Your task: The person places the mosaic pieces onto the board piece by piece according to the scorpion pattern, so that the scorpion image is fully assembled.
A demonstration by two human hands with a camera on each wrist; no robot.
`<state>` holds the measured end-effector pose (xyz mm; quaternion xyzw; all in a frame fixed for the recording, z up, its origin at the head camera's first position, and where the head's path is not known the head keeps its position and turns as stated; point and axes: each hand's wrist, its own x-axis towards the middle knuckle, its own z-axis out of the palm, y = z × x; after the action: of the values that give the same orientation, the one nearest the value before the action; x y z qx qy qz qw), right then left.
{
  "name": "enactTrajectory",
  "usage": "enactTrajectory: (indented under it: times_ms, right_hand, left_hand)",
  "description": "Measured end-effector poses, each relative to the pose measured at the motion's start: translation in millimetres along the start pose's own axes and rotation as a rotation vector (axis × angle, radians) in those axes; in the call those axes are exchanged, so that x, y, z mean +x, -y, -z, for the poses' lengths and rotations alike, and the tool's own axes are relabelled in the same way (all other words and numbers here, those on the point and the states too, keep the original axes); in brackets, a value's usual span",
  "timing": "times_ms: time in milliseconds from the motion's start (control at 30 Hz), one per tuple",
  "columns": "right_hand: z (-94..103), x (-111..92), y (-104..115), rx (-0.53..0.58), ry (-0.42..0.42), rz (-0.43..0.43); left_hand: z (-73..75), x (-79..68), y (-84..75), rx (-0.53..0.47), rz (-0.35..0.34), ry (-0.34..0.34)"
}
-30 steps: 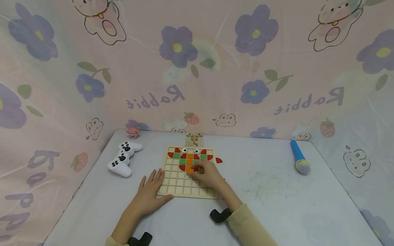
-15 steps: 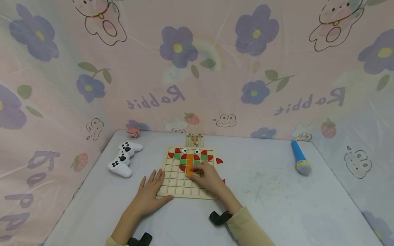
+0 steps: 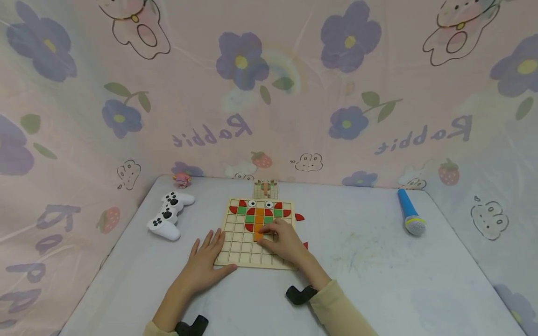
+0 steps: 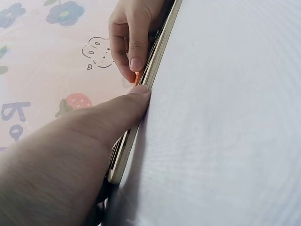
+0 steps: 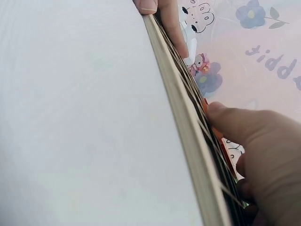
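Note:
A wooden grid board [image 3: 239, 250] lies on the table, with red, green and orange tiles and two eye pieces set in its upper part. My right hand [image 3: 286, 242] reaches over the board and pinches an orange tile [image 3: 257, 237] between thumb and fingers, at the lower end of the orange column. In the left wrist view the orange tile [image 4: 137, 78] shows below those fingertips, close over the board. My left hand [image 3: 206, 267] rests with spread fingers along the board's left edge, its thumb at the front left corner. My right palm hides part of the grid.
A patterned card [image 3: 265, 190] lies behind the board. Red pieces [image 3: 299, 217] lie to its right. A white game controller [image 3: 170, 215] and a pink figurine [image 3: 182, 180] are at left; a blue toy microphone [image 3: 411, 213] is at right. A printed cloth [image 3: 286, 135] hangs behind.
The orange tile has moved slightly towards me and turned from askew to in line with the orange column. My right hand has shifted a little with it; my left hand has stayed in place.

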<state>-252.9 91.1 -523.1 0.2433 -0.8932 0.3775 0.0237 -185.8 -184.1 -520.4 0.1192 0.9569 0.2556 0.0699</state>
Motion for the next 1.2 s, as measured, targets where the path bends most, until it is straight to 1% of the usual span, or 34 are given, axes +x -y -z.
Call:
enactTrajectory:
  times_ms: [300,567,733,833,1000,1200]
  right_hand:
    - [2.9,1.8,2.5,-0.012,-0.003,0.007]
    - [0.5,3.2,4.4,-0.019,-0.006,0.004]
    - [2.2,3.2,6.6,-0.002,0.01,-0.014]
    - [5.7,4.2,8.2,0.016,0.01,-0.027]
    - [16.4,6.5,12.0,0.034,-0.013,-0.038]
    - [34.6,8.3,7.2,0.065,-0.045,-0.105]
  left_hand:
    - [0.9,1.9,0.7,0.003,-0.007,-0.001]
    - [0.5,1.2,3.4,0.011,-0.006,-0.002]
    - [0.9,0.0,3.0,0.001,-0.006,0.0]
    - [0.8,-0.1,2.4,-0.002,-0.009,0.001]
    - [-0.4,0.4,2.1,0.0,-0.011,-0.003]
    - [-1.7,0.9,2.9,0.0,-0.011,-0.002]
